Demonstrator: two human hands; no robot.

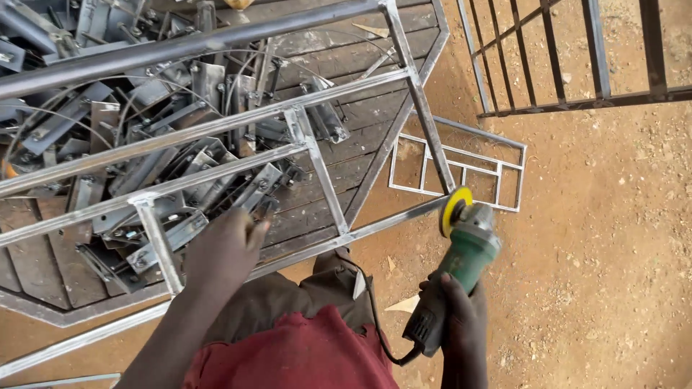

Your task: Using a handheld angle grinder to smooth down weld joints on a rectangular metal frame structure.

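Observation:
My right hand point(461, 317) grips the rear of a green angle grinder point(465, 263). Its yellow disc point(454, 207) touches the lower right corner of a welded frame of square steel tube point(317, 162). My left hand point(225, 248) rests on the frame's lower rail, fingers curled over the tube. The frame lies slanted across a wooden table point(339, 155). A black cable point(375, 324) runs from the grinder's tail past my red shirt.
Several cut metal plates and brackets point(144, 144) are heaped on the table under the frame. A small welded grid frame point(461, 169) lies on the sandy ground point(598, 238). A dark barred gate panel point(569, 57) sits at top right.

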